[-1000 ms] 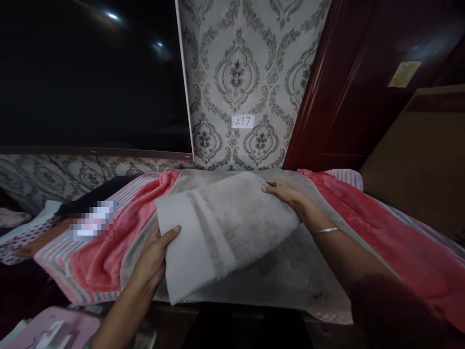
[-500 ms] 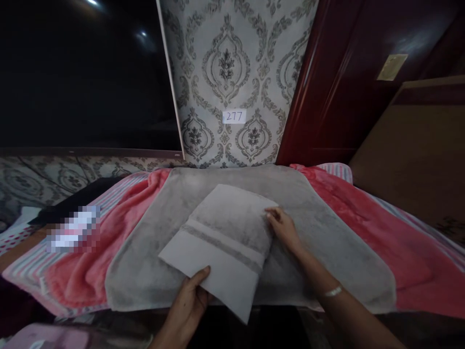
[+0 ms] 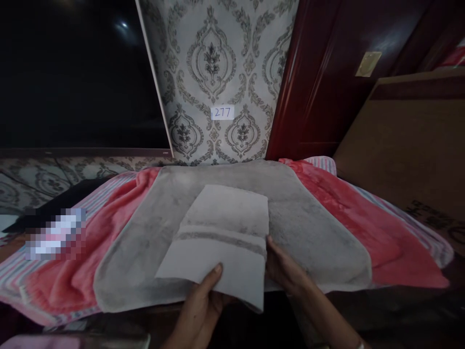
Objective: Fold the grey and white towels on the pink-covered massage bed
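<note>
The left hand (image 3: 203, 303) comes up from the bottom edge with the forearm nearly upright. Its palm sits under the near edge of a pale cloth (image 3: 227, 228), the thumb lies flat on top, and the other fingers are hidden below, so it pinches that edge. The right hand (image 3: 285, 266) reaches in from the lower right on a slanted forearm, wrist low, and meets the cloth's right near corner. Its thumb touches the edge and the remaining fingers run out of sight under the fabric, so I cannot tell whether they grip. The cloth is folded, with a darker striped band across it. It lies on a grey towel (image 3: 316, 228), its near corner hanging past the towel's front edge. The towel is spread over a pink blanket (image 3: 366, 223) below a patterned wall with a label (image 3: 222, 112).
</note>
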A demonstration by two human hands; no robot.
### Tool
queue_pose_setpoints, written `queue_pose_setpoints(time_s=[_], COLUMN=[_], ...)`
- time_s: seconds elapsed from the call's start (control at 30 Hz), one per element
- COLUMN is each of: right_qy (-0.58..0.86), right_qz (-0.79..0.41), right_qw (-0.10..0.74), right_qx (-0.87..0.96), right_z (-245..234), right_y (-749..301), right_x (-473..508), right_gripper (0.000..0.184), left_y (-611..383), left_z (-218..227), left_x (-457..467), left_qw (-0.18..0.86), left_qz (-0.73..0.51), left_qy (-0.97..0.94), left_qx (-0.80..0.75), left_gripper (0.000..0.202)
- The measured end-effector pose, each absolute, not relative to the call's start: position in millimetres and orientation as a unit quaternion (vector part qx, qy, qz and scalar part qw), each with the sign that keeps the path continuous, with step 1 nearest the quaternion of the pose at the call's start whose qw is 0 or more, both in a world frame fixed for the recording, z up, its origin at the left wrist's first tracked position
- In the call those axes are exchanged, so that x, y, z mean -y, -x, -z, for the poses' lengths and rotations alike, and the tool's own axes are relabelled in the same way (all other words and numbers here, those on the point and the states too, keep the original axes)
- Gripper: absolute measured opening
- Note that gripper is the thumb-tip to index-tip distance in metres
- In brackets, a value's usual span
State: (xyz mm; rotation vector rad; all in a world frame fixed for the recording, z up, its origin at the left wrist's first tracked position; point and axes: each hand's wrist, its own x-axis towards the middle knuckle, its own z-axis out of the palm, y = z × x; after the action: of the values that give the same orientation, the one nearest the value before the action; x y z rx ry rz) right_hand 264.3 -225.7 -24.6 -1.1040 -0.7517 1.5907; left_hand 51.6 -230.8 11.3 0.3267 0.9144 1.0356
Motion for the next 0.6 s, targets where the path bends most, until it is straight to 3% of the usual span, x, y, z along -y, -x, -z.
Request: queue_pose_setpoints(time_s=[0.13,0.23,0.37,0.43,0.5,0.6], right_qy=[0.422,0.401,0.404,0.403,0.400,0.396], right_qz=[-0.636,-0.649,-0.660,-0.659,-0.655,-0.655], right_qw=[0.602,0.622,0.612,0.611,0.615,0.617], right_qx=[0.233,0.177,0.161,0.171,0.180,0.181], right_z=[27,31,33,33,33,33], right_y=[-256,-255,-258,-259,-258,-255], right_x=[220,219,219,218,217,217], right_gripper=[0.053,0.044,0.037,0.036,0.036,0.036], left_y=[-44,-22,6,14,19,27], left_z=[22,38,10,-19,-46,-64], left_x=[248,253,247,230,202,149], left_qw=[0.821,0.845,0.819,0.782,0.710,0.506], left_qz=[-0.375,-0.268,-0.115,-0.134,-0.231,-0.391], left_qy=[-0.180,-0.281,-0.456,-0.513,-0.558,-0.608], left_qx=[-0.390,-0.369,-0.329,-0.327,-0.361,-0.471], left_gripper=[0.068,0.060,0.045,0.043,0.048,0.053])
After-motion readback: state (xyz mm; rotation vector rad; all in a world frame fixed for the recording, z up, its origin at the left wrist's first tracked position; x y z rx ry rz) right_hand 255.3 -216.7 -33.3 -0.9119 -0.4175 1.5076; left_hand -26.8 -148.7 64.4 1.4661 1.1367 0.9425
